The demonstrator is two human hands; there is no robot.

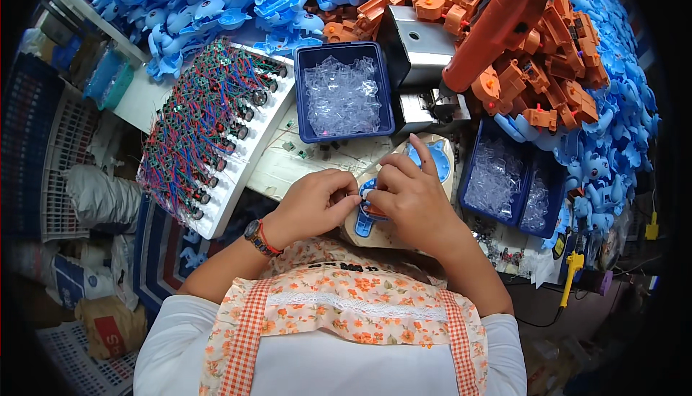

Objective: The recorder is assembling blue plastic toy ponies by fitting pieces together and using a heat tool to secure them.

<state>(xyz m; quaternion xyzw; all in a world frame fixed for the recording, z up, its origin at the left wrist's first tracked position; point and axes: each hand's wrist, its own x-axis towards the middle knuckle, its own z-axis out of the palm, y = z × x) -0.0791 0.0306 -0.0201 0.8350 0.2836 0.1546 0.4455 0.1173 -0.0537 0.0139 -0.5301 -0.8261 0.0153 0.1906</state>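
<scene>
Both hands (364,198) pinch a small blue toy part (368,195) (fingers curled).

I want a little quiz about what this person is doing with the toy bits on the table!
1. True or false: both hands pinch the small blue plastic toy part on the pale wooden fixture block.
2. What fills the dark blue square plastic bin just beyond the hands?
A. clear plastic pieces
B. orange plastic shells
C. red and green wires
3. Fill in: the wristwatch sits on the ___ wrist.

Key
1. True.
2. A. The orange plastic shells are heaped at the far right, and the red and green wired circuit boards lie on the white rack at the left.
3. Left.
</scene>
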